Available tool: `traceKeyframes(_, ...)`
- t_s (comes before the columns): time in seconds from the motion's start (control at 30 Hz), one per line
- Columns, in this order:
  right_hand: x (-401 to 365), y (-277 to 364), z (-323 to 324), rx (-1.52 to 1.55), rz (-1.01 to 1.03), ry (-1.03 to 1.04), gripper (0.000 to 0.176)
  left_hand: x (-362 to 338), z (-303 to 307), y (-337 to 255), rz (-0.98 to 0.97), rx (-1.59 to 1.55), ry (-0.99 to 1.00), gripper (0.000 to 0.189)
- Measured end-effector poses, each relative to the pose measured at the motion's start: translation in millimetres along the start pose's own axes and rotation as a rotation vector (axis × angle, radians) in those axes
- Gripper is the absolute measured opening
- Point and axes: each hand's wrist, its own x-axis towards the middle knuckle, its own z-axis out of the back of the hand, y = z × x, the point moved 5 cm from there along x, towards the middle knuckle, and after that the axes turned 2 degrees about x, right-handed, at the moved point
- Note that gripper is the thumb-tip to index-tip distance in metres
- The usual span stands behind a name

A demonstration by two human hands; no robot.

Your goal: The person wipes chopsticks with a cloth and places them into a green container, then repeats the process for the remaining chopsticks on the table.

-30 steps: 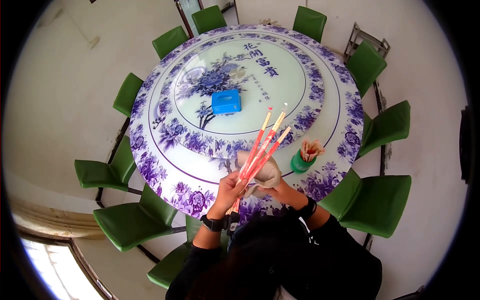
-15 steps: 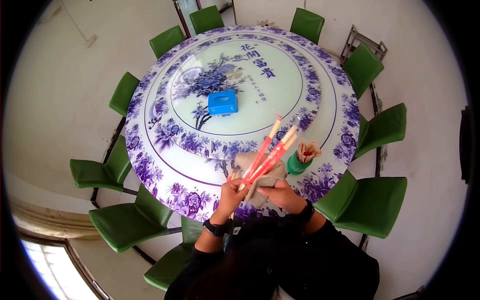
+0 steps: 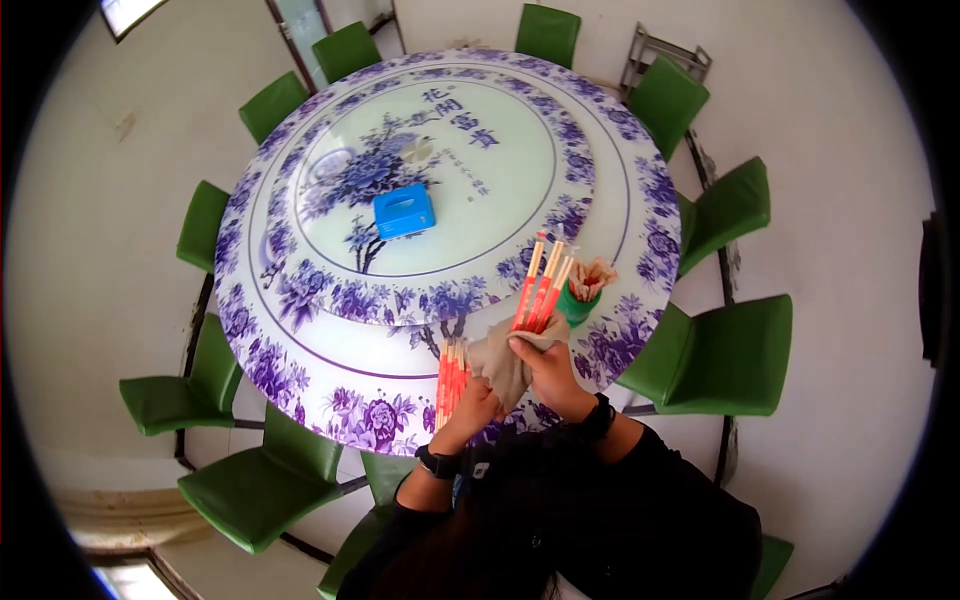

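Note:
My left hand [image 3: 476,404] is closed low on a bundle of red chopsticks [image 3: 540,285] with pale tips, which point up and away over the table. My right hand [image 3: 545,365] grips a grey-beige cloth [image 3: 497,362] wrapped round the middle of that bundle. A second group of red chopsticks [image 3: 450,375] lies flat on the table just left of my left hand. A green holder [image 3: 577,303] with more chopsticks stands just beyond the raised tips.
The round table [image 3: 300,340] has a blue-and-purple flower pattern and a raised turntable [image 3: 500,160] with a blue tissue box [image 3: 403,211] on it. Green chairs [image 3: 715,355] ring the table closely; a metal rack [image 3: 665,50] stands at the far wall.
The held bundle has swung more upright and its tips have come near the green holder. My right hand and the cloth have slid up the chopsticks. The view has shifted right.

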Motion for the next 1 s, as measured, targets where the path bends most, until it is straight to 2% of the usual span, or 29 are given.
traceKeyframes(0.03, -0.8, 2.4, -1.1, 0.024, 0.121, -0.028, 0.021, -1.3, -2.3, 2.2, 0.004, 0.009, 0.003, 0.019)
traceKeyframes(0.13, -10.1, 14.6, -2.4, -0.037, 0.266, -0.1, 0.02, -2.8, -7.4, 9.8, -0.076, 0.08, 0.099, 0.018)
traceKeyframes(0.17, -12.1, 15.3, 0.6, -0.129, 0.287, -0.089, 0.02, -4.3, -9.7, 11.1, -0.079, 0.076, 0.121, 0.018)
traceKeyframes(0.23, -17.5, 18.4, 2.6, -0.081, 0.292, -0.141, 0.02, -10.9, -9.0, -3.3, -0.124, 0.153, 0.001, 0.018)
traceKeyframes(0.27, -19.0, 20.2, 3.4, -0.022, 0.287, -0.176, 0.02, -13.0, -7.8, -0.6, -0.127, 0.151, 0.014, 0.018)
traceKeyframes(0.3, -24.4, 33.0, -6.1, 0.101, 0.295, -0.166, 0.02, -14.6, -7.4, 3.5, -0.136, 0.16, 0.09, 0.021)
traceKeyframes(0.33, -24.0, 37.9, -6.2, 0.099, 0.303, -0.169, 0.02, -16.9, -7.9, 4.2, -0.147, 0.17, 0.165, 0.025)
traceKeyframes(0.4, -23.1, 47.0, -2.8, 0.191, 0.287, -0.145, 0.023, -25.5, -7.6, -1.3, -0.132, 0.171, 0.178, 0.027)
traceKeyframes(0.47, -21.2, 55.0, -3.6, 0.15, 0.323, -0.12, 0.022, -33.3, -4.4, -0.6, -0.111, 0.172, 0.181, 0.029)
traceKeyframes(0.53, -22.3, 66.3, -9.3, 0.183, 0.43, -0.18, 0.022, -41.1, 1.1, 4.0, -0.076, 0.076, 0.242, 0.024)
traceKeyframes(0.7, -22.1, 47.7, -24.9, 0.198, 0.341, -0.057, 0.03, -65.7, 17.3, 7.3, -0.064, 0.142, 0.191, 0.025)
traceKeyframes(0.87, -21.1, 22.7, -40.7, 0.371, 0.01, 0.19, 0.028, -84.3, 32.2, 6.5, -0.04, 0.061, 0.22, 0.025)
traceKeyframes(1.0, -18.2, 32.7, -53.0, 0.31, 0.032, 0.238, 0.024, -88.3, 38.7, 7.3, -0.061, 0.017, 0.236, 0.025)
